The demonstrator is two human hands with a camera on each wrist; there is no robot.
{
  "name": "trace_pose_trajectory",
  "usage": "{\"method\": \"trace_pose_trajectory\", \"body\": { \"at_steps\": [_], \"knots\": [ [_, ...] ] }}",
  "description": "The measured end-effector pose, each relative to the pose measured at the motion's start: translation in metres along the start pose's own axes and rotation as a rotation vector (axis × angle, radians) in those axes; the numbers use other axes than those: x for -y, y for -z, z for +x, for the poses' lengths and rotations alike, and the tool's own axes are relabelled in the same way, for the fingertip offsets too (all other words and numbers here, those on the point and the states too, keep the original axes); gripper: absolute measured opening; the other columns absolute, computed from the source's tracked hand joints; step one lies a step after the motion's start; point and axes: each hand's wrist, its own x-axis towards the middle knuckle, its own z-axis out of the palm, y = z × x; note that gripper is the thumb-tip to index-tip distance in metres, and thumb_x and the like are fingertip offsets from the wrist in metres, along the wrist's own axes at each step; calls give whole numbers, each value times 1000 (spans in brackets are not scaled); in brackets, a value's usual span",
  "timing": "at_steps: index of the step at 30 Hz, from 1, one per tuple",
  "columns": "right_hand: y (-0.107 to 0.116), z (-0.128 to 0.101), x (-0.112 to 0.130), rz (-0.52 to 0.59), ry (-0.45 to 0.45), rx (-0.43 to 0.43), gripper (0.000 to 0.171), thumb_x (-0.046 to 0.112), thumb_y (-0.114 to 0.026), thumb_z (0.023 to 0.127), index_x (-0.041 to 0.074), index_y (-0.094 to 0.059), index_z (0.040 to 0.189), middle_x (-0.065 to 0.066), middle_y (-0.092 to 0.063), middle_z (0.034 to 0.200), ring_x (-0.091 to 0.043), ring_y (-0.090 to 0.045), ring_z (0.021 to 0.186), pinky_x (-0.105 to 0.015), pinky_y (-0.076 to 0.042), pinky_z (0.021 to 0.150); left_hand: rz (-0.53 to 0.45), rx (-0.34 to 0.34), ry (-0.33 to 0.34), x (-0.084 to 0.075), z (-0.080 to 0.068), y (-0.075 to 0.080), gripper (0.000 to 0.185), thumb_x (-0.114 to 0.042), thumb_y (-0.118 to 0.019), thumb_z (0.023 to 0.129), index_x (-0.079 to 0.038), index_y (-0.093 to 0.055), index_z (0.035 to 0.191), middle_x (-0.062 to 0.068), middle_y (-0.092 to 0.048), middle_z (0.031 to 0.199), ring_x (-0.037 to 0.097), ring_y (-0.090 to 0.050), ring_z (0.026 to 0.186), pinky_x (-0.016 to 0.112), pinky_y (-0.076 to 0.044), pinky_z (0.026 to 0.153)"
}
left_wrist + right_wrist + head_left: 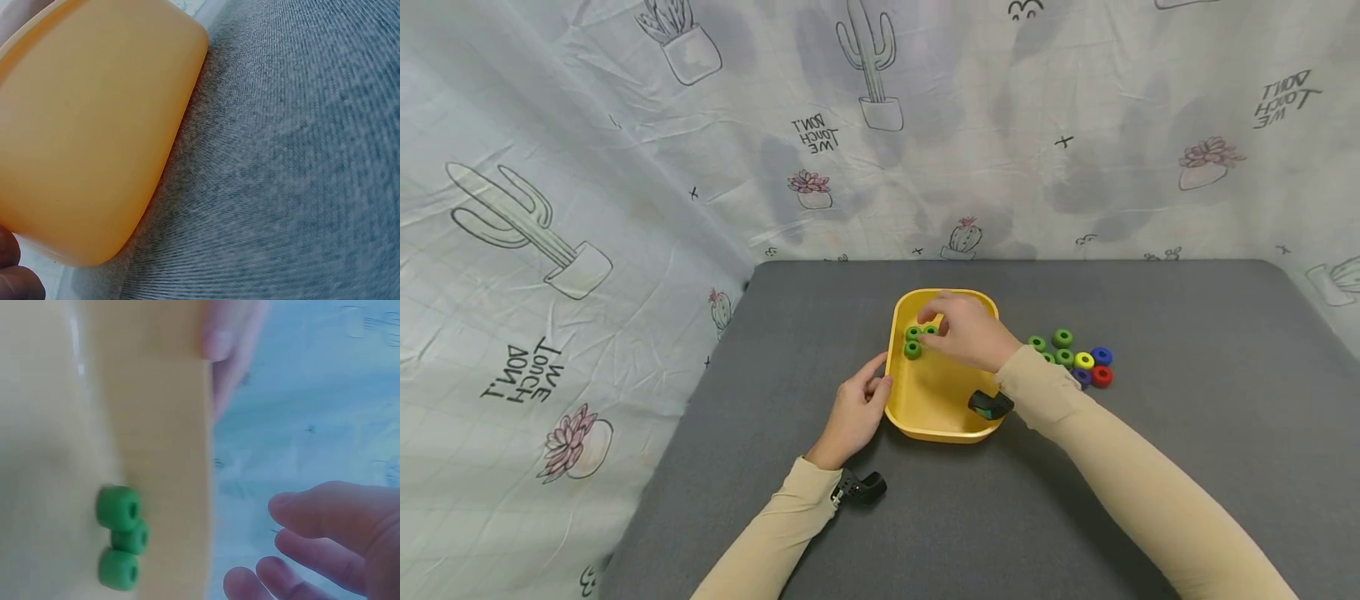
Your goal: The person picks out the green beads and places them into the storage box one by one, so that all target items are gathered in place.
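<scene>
My left hand [857, 410] grips the left edge of a yellow tray [925, 435], its thumb at the rim and the fingers along the outer wall. In the left wrist view only fingertips [17, 281] show beside the tray wall [100, 125]. Over the far part of the tray is my right hand [966, 329], thumb and fingers apart and loosely bent. The right wrist view shows nothing between its fingers [325, 512]. Three green beads [912, 350] with centre holes lie together inside the tray, near its left wall; they also show as green beads [117, 570] below the right hand.
Right of the tray, partly behind my right wrist, several loose beads lie on the grey table [1187, 400]: green beads [1062, 338], a yellow bead [1084, 361], a red bead [1102, 377] and blue ones [1102, 357]. A cactus-print cloth [925, 167] hangs behind.
</scene>
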Motion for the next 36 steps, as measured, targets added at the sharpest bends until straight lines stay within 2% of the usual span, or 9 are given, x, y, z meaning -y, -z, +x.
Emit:
{"method": "trace_pose_trajectory", "body": {
  "at_steps": [6,12,18,26,36],
  "knots": [
    [16,-25,3,49,14,-103,20,18,-80,92,9,-75,110,-7,-69,111,-21,-65,85,-37,-55,74,-3,-6,-2,0,0,-1,46,-16,-53,109,-4,-49,154,7,-62,75,8,-48,60,21,-40,60],
    [24,-50,-4,43,8,-173,17,16,-80,92,10,-75,108,-6,-70,108,-21,-66,87,-37,-54,73,2,-6,5,-1,-1,-2,46,-16,-53,109,-5,-49,154,2,-58,74,8,-47,60,21,-40,61],
    [36,-71,-10,21,65,-255,15,10,-80,91,10,-76,105,-5,-69,103,-18,-65,83,-31,-53,66,9,-2,2,0,-1,-1,46,-15,-53,109,-5,-49,154,6,-61,77,9,-49,62,22,-40,62],
    [54,-90,-18,-10,62,-282,18,11,-80,92,14,-77,109,-2,-70,106,-12,-64,81,-27,-52,63,23,-8,10,0,-1,-1,47,-16,-53,109,-5,-49,154,10,-68,84,10,-52,65,22,-42,64],
    [59,-112,-37,-107,49,-298,19,10,-82,89,16,-76,107,4,-69,103,-10,-62,80,-28,-50,64,21,-9,18,0,-1,-1,47,-15,-54,109,-5,-49,155,8,-65,81,10,-51,65,22,-42,64]
  ]
}}
